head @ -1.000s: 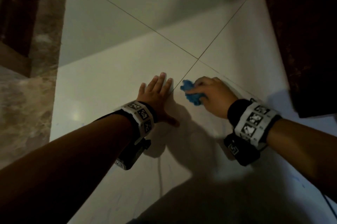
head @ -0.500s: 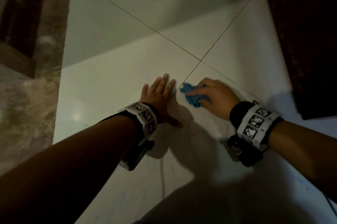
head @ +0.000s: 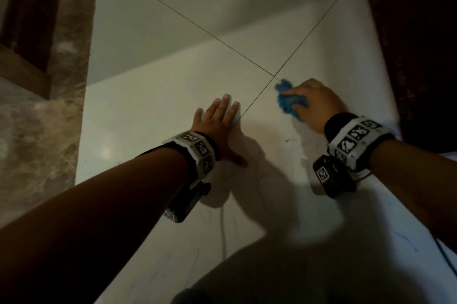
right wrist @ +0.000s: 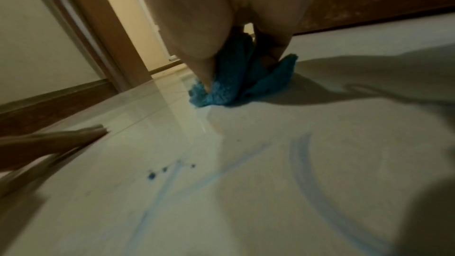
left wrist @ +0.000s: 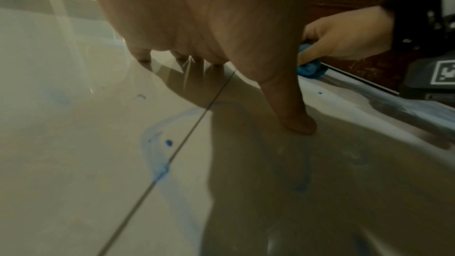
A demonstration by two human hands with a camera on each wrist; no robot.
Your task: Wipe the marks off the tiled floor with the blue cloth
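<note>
My right hand (head: 314, 99) grips a bunched blue cloth (head: 286, 101) and presses it on the white tiled floor (head: 153, 110), just right of where the grout lines cross. The cloth (right wrist: 236, 85) shows under my palm in the right wrist view, and as a blue edge (left wrist: 311, 67) in the left wrist view. My left hand (head: 220, 123) lies flat on the tile with straight fingers, thumb spread out, left of the cloth. Blue streaks and dots (right wrist: 172, 174) mark the floor behind the cloth. A smeared blue mark (left wrist: 160, 163) crosses a grout line by my left thumb.
A dark wooden door (head: 415, 44) stands close on the right. On the left are a brown marbled strip (head: 37, 143) and a wooden frame (right wrist: 103, 32). A dark cable (head: 445, 256) runs at the lower right. My shadow covers the near floor.
My right hand has carried the cloth up and to the right, away from my left hand and closer to the crossing of the grout lines. My left hand has stayed flat on the tile.
</note>
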